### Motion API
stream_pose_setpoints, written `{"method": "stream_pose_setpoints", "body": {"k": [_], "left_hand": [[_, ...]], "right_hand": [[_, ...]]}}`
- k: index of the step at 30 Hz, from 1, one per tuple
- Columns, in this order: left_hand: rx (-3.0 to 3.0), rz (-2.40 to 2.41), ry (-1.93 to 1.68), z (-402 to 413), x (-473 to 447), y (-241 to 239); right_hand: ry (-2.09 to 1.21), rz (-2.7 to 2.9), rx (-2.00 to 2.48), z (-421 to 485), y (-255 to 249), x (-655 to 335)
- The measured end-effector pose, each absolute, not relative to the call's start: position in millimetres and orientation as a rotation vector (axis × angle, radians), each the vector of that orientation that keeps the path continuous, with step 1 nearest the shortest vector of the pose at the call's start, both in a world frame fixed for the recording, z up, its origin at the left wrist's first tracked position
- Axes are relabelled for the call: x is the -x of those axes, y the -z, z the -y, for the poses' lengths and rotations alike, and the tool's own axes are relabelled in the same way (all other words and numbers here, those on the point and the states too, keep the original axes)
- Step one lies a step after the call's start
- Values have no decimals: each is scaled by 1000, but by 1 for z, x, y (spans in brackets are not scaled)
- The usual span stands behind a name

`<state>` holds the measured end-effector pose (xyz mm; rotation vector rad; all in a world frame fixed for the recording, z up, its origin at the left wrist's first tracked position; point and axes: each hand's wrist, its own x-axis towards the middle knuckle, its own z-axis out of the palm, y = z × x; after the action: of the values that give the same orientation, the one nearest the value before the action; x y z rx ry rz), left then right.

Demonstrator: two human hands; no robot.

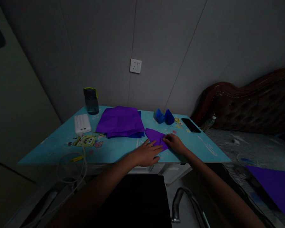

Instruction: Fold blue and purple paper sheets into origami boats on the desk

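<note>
A folded piece of purple paper point(154, 134) lies flat near the front edge of the blue table. Across its lower left part rests my left hand point(147, 154), fingers spread and palm down. My right hand point(174, 143) is closed at the paper's right side, its thumb and fingertips pinching a fold there. Behind the paper stand two small folded blue paper shapes point(160, 116). To the left lies a stack of creased purple sheets point(120, 120), with blue sheets showing beneath it.
A dark water bottle point(91, 102) stands at the table's back left, near a white power bank point(82, 123) with a cable hanging over the front edge. A black phone point(190, 125) lies at the right. Beside the table is a bed with a purple sheet point(275, 186) on it.
</note>
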<state>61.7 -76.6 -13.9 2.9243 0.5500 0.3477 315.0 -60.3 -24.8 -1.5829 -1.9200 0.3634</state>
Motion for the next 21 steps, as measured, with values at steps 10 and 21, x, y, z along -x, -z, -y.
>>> {"method": "stream_pose_setpoints", "body": {"k": [10, 21], "left_hand": [[-2967, -552, -320, 73, -65, 21], [-2983, -499, -275, 70, -65, 19]], "right_hand": [[-277, 1939, 1614, 56, 33, -310], [246, 2164, 1768, 57, 30, -295]]}}
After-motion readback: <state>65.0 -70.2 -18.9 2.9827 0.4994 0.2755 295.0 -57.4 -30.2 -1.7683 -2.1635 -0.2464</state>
